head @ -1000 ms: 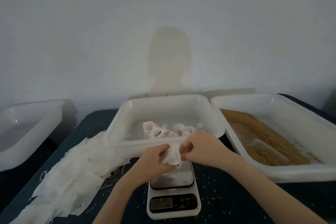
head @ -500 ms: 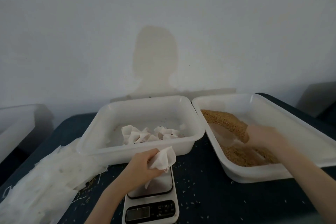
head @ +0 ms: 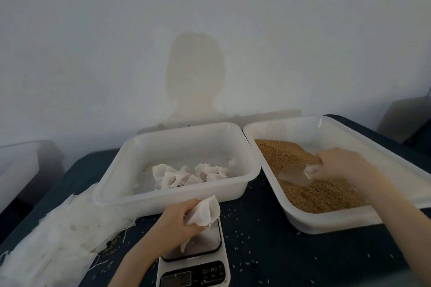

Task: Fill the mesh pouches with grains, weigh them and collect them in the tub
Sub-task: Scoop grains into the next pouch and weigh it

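so the mesh pouch (head: 205,213) is pinched in the left hand (head: 176,222), mouth gaping open toward the right, held just over the near scale (head: 193,261). The right hand (head: 341,165) is well off to the right, fingers curled round a clear plastic scoop (head: 295,173) lying low in the grains (head: 319,196), bowl pointing left. Next move looks like a leftward carry from the grain tray (head: 331,223) to that floppy pouch mouth. Pouch is thin, limp white mesh; grains are tan, loose, dry. Filled pouches (head: 186,176) sit crumpled in the smooth white tub (head: 168,201) just beyond, with a flat pile of empty pouches (head: 58,240) left on the dark desk (head: 268,247), stray grains scattered about
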